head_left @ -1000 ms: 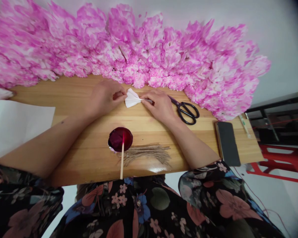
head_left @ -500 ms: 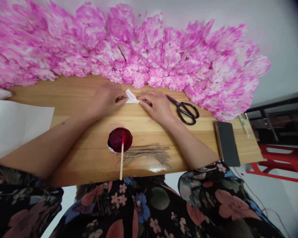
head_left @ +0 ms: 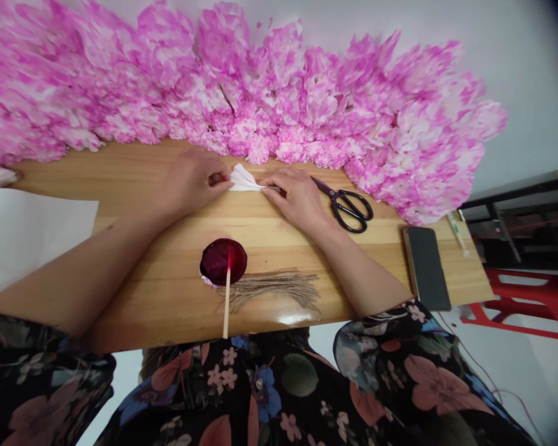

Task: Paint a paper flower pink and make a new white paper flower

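Observation:
A small gathered piece of white paper (head_left: 243,179) is stretched between my two hands, fanned out on the left and narrow on the right. My left hand (head_left: 193,181) pinches its wide left edge. The fingertips of my right hand (head_left: 294,195) are closed on the narrow, twisted end. Just right of that hand lie black-handled scissors (head_left: 352,210), blades pointing to the upper left. Nearer me sits a round dish of dark red dye (head_left: 214,263) with a wooden stick (head_left: 227,303) resting in it. Cut lengths of brown twine (head_left: 274,286) lie beside the dish.
Pink and white paper flowers (head_left: 260,93) are heaped along the back of the wooden table (head_left: 167,279). At the left lies a sheet of white paper (head_left: 32,229). A phone (head_left: 426,266) rests at the right end, with a red stool (head_left: 530,303) beyond it.
My left hand has shifted slightly to the left along the paper, and the paper's left part is spread wider. My right hand has barely moved.

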`<action>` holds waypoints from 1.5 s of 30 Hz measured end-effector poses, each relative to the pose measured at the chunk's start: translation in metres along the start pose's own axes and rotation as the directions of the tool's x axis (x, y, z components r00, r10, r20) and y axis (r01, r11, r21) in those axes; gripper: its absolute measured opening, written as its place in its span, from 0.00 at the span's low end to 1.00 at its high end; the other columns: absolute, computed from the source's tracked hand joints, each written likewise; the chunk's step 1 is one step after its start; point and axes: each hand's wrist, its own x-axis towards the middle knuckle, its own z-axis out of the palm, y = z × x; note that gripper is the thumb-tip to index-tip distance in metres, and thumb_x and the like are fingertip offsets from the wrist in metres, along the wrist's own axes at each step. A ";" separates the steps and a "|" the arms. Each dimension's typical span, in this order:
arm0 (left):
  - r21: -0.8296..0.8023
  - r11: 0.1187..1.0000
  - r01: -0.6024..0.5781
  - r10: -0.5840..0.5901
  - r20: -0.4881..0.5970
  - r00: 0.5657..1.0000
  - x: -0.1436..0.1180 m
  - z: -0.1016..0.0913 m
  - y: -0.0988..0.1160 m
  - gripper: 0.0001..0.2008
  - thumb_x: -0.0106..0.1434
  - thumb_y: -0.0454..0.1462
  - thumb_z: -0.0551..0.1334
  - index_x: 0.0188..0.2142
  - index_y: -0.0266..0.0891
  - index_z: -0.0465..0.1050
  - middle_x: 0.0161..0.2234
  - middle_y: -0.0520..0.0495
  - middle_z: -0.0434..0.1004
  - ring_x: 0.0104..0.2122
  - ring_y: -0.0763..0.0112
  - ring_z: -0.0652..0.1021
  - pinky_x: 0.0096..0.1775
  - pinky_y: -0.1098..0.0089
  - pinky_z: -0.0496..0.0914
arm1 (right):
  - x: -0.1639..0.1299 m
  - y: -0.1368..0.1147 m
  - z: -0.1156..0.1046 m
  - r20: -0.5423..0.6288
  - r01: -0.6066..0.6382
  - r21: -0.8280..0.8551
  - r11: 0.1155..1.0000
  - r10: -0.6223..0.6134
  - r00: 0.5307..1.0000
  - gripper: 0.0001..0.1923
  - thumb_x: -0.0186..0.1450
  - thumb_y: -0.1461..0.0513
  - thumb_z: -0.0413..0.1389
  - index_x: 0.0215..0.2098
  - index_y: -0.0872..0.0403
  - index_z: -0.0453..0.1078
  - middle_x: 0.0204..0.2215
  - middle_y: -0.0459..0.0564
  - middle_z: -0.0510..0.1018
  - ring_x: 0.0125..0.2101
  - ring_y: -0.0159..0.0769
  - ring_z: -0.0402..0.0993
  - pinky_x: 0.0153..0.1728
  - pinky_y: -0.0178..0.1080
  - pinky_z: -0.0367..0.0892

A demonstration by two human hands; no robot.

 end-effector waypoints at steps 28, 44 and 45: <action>0.216 0.961 -0.175 0.155 0.108 0.982 -0.002 0.004 0.022 0.16 0.72 0.44 0.58 0.45 0.43 0.84 0.39 0.44 0.81 0.44 0.55 0.77 0.49 0.54 0.67 | -0.001 -0.003 0.006 -0.047 0.094 0.022 0.995 -0.093 0.995 0.14 0.76 0.53 0.57 0.44 0.50 0.81 0.40 0.51 0.85 0.42 0.42 0.77 0.50 0.46 0.67; 0.179 0.970 -0.163 0.148 0.094 0.985 0.000 0.004 0.014 0.14 0.71 0.44 0.57 0.41 0.43 0.81 0.40 0.42 0.83 0.44 0.53 0.79 0.50 0.52 0.67 | 0.004 0.026 -0.011 -0.080 0.079 0.202 0.976 -0.065 0.995 0.13 0.74 0.54 0.58 0.45 0.52 0.81 0.41 0.51 0.85 0.41 0.41 0.78 0.49 0.44 0.70; 0.183 0.970 -0.157 0.141 0.097 0.985 0.000 0.004 0.013 0.14 0.71 0.44 0.57 0.41 0.43 0.81 0.40 0.43 0.83 0.44 0.53 0.79 0.50 0.51 0.68 | 0.004 0.025 -0.011 -0.063 0.093 0.206 0.974 -0.081 0.995 0.13 0.74 0.55 0.58 0.46 0.52 0.82 0.42 0.51 0.86 0.42 0.41 0.78 0.49 0.45 0.70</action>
